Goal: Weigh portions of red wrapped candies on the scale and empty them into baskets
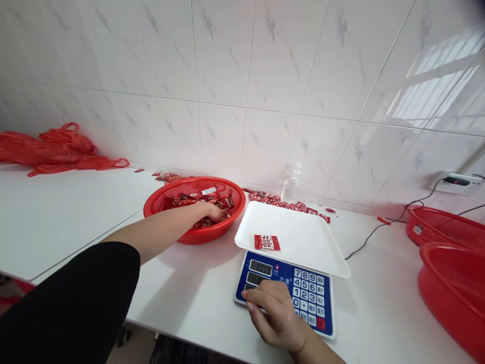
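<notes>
My left hand reaches into a red plastic basket of small red packets; its fingers are partly hidden among them. Over the blue keypad panel of a digital scale hovers my right hand, its fingers curled with thumb and forefinger close together; whether something small is between them cannot be made out. One red and white packet lies on the scale's white tray, near its left front corner. The upper display shows dark digits.
Loose red packets and a clear bottle stand along the tiled wall behind the scale. Red plastic bags lie at the far left. Two red baskets sit at the right, near a black cable from a wall socket.
</notes>
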Demonstrator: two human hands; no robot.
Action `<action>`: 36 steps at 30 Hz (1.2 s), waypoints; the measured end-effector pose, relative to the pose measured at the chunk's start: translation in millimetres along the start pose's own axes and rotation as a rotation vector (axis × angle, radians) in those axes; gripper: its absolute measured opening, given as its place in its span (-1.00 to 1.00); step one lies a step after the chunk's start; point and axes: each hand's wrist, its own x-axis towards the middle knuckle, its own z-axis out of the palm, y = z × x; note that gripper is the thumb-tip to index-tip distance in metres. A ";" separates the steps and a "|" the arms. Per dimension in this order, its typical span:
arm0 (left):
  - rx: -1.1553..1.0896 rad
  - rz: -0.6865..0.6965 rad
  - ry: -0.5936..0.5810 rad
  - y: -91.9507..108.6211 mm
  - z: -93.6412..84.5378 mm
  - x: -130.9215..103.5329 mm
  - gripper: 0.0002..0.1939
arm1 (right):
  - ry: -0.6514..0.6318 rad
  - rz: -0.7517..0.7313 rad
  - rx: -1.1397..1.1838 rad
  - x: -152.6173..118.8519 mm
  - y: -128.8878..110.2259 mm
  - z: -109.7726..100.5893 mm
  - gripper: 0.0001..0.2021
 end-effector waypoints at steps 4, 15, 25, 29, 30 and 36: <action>-0.095 -0.042 -0.182 -3.7 2.0 -1.7 -0.31 | -0.021 0.013 0.003 0.1 2.7 -0.7 -0.79; -0.512 0.039 -0.379 11.4 6.2 -28.3 -0.24 | -0.033 0.051 0.015 -2.7 4.5 2.4 -0.80; -0.491 -0.010 -0.160 4.3 -2.5 -30.9 -0.51 | -0.066 0.077 0.018 -5.2 7.0 2.4 -0.82; -0.454 0.026 -0.025 4.3 -20.1 -37.8 -0.45 | -0.061 0.085 0.019 -5.5 8.2 2.8 -0.82; -0.444 0.044 0.017 6.4 -26.0 -39.6 -0.45 | -0.056 0.086 0.018 -5.4 8.3 2.9 -0.82; -0.516 0.180 0.096 46.0 -46.2 -47.7 -0.52 | -0.049 0.077 0.010 -4.6 9.1 3.1 -0.83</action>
